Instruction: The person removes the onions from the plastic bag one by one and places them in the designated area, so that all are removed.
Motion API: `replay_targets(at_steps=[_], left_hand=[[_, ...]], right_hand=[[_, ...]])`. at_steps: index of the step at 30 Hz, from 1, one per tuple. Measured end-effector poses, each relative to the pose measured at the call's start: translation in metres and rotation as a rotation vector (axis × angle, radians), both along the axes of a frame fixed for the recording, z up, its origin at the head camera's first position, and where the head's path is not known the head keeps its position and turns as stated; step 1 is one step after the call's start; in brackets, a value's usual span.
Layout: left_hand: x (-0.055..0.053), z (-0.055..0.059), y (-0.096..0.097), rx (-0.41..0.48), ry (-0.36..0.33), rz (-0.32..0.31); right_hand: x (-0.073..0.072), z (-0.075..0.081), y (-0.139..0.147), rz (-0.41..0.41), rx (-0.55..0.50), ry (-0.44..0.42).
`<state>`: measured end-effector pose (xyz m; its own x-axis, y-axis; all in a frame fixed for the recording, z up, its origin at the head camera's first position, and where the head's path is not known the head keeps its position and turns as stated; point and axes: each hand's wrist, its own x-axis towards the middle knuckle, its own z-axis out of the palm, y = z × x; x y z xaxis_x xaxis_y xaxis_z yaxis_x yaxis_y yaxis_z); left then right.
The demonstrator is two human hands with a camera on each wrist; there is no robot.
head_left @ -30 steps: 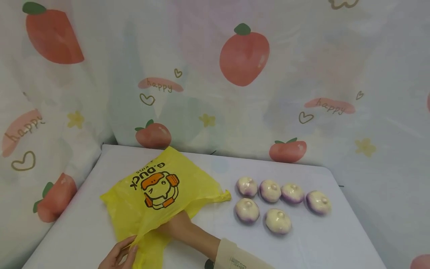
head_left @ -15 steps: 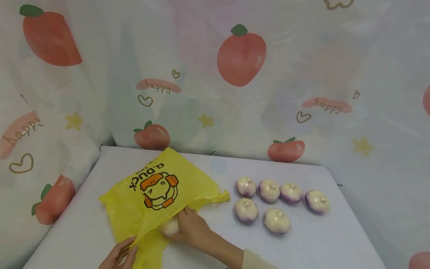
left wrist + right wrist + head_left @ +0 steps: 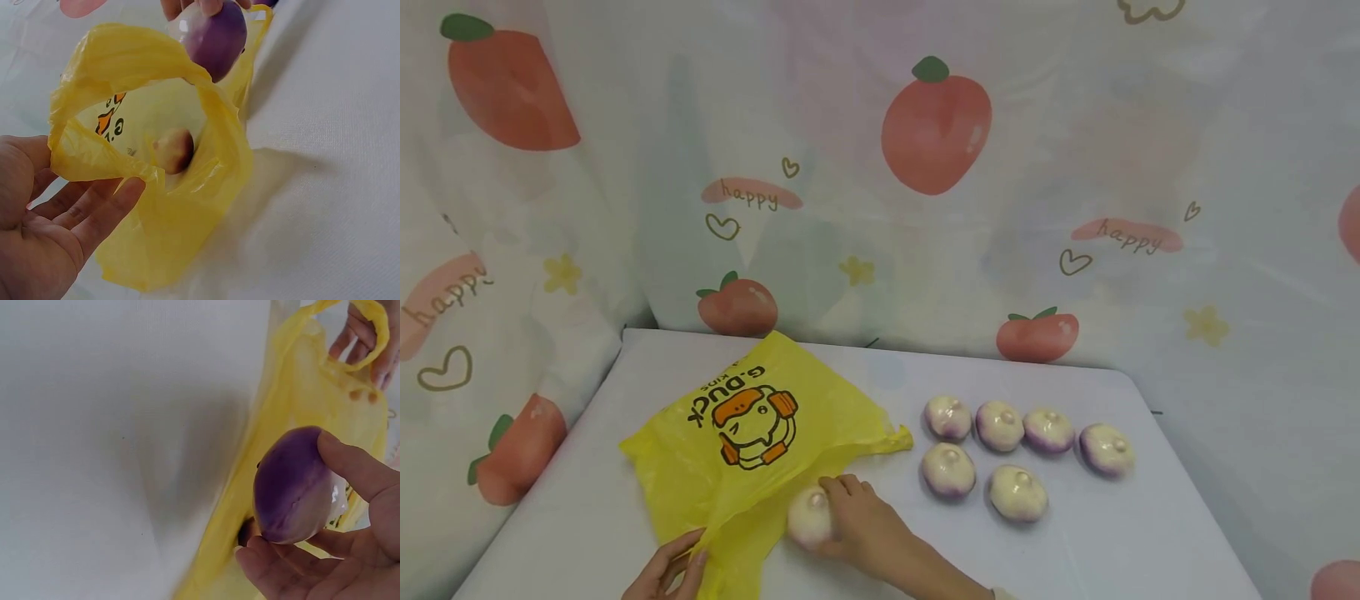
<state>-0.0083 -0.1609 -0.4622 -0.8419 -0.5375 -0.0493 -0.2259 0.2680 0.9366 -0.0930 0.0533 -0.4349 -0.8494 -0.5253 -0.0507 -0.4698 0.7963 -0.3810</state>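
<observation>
A yellow plastic bag (image 3: pixel 752 417) printed with a duck lies on the table, mouth toward me. My left hand (image 3: pixel 666 569) pinches the edge of its mouth, holding it apart, as the left wrist view shows. Just outside the mouth, my right hand (image 3: pixel 868 529) grips a white-and-purple turnip (image 3: pixel 810 518), thumb on one side and fingers on the other. The right wrist view shows this turnip's purple underside (image 3: pixel 290 481). Inside the bag, the left wrist view shows another round turnip-like piece (image 3: pixel 175 150), tinted brownish.
To the right of the bag, several more turnips (image 3: pixel 948 470) sit in two loose rows on the white table (image 3: pixel 1075 550). A fruit-printed cloth (image 3: pixel 850 217) hangs behind the table and along its left side.
My right hand was inside the bag; it has drawn back to the right and out of the mouth with the turnip in its grip. My left hand stays on the bag's edge.
</observation>
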Motion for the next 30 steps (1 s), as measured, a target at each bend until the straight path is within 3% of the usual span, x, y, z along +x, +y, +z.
replay_targets(at_steps=[8, 15, 20, 30], left_hand=[[0.0, -0.002, -0.003, 0.021, -0.039, -0.01], [0.0, -0.008, -0.008, 0.101, -0.066, -0.031], [-0.001, -0.007, -0.005, 0.077, -0.055, -0.037], [-0.001, 0.0, 0.0, 0.055, -0.006, -0.026]], right_hand=[[0.001, 0.008, 0.032, -0.049, -0.092, -0.106], [-0.001, 0.015, 0.07, -0.085, -0.268, -0.095], [0.001, 0.016, 0.087, -0.168, -0.304, -0.114], [0.005, 0.016, 0.114, -0.294, -0.342, 0.008]])
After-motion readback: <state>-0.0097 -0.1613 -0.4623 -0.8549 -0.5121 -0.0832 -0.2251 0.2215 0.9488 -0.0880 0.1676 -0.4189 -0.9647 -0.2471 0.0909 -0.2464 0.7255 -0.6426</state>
